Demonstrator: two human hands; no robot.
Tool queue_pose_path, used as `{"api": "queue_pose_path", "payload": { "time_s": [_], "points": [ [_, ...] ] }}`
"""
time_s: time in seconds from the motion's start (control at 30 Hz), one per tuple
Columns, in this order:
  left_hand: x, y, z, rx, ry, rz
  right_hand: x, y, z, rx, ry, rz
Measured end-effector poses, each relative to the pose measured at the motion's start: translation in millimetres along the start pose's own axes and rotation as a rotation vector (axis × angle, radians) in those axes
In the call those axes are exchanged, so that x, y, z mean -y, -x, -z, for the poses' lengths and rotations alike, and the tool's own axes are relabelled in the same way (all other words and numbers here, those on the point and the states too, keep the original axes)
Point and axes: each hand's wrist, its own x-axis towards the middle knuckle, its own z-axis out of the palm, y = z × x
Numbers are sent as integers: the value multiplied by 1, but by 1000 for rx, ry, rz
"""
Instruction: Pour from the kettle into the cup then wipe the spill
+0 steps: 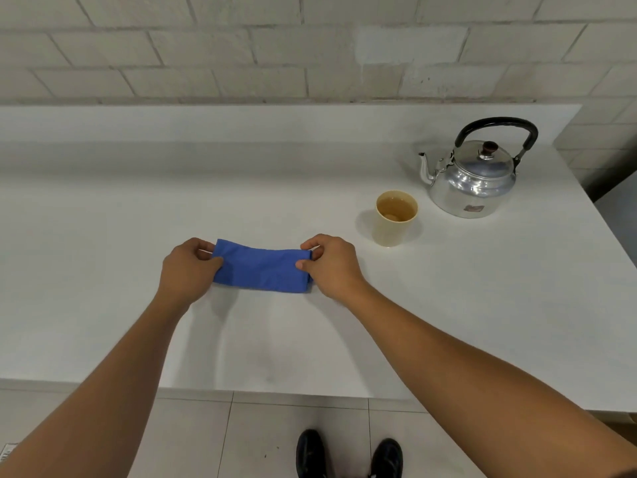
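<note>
A folded blue cloth point(262, 269) lies flat on the white counter point(103, 219) in the middle. My left hand point(188, 270) pinches its left end between thumb and fingers, and my right hand point(331, 265) pinches its right end. A beige cup point(394, 229) holding amber liquid stands upright to the right of the cloth. Behind and to the right of the cup sits a shiny metal kettle point(472, 182) with a black handle, lid on, spout pointing left. No spill is visible on the counter.
A white brick wall point(241, 56) rises behind the counter's raised back ledge. The counter's right edge falls off beyond the kettle. Its front edge runs below my forearms, with a tiled floor and my black shoes point(348, 455) beneath.
</note>
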Motion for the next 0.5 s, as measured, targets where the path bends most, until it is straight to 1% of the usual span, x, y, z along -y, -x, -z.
{"api": "queue_pose_path", "payload": {
  "time_s": [0.1, 0.23, 0.33, 0.47, 0.5],
  "points": [
    [14, -6, 1, -24, -87, -21, -3, -2, -11, 2, 20, 5],
    [29, -9, 0, -59, -155, -57, -7, 0, -17, -28, 238, 157],
    [29, -7, -1, -76, -192, -106, -7, 3, -17, -50, 253, 166],
    [24, 0, -2, -115, -165, -290, -6, 10, -15, -125, 203, 144],
    [22, 3, -2, -101, -149, -354, -4, 13, -13, -140, 194, 146]
  ]
}}
